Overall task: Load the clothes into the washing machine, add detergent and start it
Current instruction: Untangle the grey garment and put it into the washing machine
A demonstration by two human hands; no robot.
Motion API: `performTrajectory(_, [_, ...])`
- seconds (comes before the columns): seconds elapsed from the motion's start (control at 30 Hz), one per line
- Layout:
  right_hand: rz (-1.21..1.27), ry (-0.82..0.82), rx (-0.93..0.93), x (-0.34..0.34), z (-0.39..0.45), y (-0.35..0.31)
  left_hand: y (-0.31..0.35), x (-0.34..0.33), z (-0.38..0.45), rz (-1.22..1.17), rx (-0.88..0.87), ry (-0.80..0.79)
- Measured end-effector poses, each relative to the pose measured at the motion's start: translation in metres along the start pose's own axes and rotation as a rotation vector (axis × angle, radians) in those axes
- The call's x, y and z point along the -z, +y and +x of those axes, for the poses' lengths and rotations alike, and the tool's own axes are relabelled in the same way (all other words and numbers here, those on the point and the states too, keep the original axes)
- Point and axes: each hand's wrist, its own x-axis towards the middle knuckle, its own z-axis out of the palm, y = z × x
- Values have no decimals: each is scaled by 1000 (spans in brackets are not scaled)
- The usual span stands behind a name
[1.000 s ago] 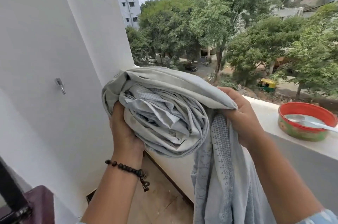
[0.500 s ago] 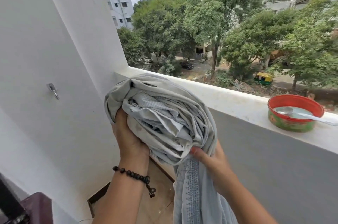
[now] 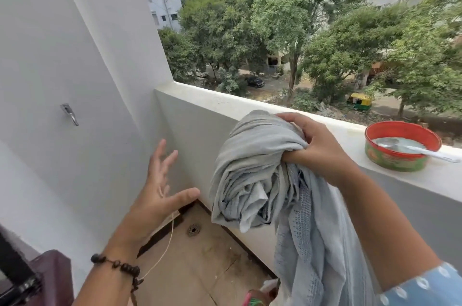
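Head view: the bundle of grey clothes (image 3: 252, 175) is held up in front of the balcony ledge (image 3: 225, 103) by the right hand (image 3: 317, 153). Its fingers (image 3: 295, 118) are curled over the top of the bundle and the gathered cloth is gripped, presumably so that it can be carried in one hand. The loose end hangs below the wrist. The left hand (image 3: 157, 188) is spread wide and holds nothing; it lies just beside the bundle, apart from it. No washing machine is shown.

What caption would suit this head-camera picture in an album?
On a balcony, the right hand grips bundled grey clothes; the left hand is open, beside a red tin.
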Motion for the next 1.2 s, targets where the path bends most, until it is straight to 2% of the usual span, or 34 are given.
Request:
performTrajectory(0.1, [-271,-273,23,-11,7,-18,34,-22,17,339,-134,-125])
performTrajectory(0.17, [-344,-381,63,-21,8,-28,48,-46,27,514,-182,-242])
performTrajectory(0.23, [-296,-404,73,-23,8,-30,51,-62,31,509,-196,-280])
performTrajectory(0.33, [-147,-375,58,-20,-2,-22,39,-72,29,465,-288,-164])
performTrajectory(0.5, [87,-246,-5,-14,-29,-2,29,-73,28,129,-337,2])
performTrajectory(0.57, [95,-208,-76,-6,-39,9,34,-66,33,10,-341,111])
performTrajectory(0.67, [116,-258,-173,0,-53,29,52,-50,38,-164,-338,325])
performTrajectory(0.8, [66,-276,-172,-1,-56,39,78,-26,49,-492,-374,523])
performTrajectory(0.9, [19,-284,-156,-5,-48,38,85,-8,56,-743,-424,494])
performTrajectory(0.97, [72,-225,-151,-15,-43,35,81,-4,59,-900,-443,427])
performTrajectory(1.03, [202,-54,-117,-26,-37,33,74,-9,60,-983,-459,372])
performTrajectory(1.1, [377,113,-95,-34,-30,25,67,-17,54,-1041,-403,410])
performTrajectory(1.2, [690,173,-104,-31,-14,5,55,-38,47,-1130,-263,400])
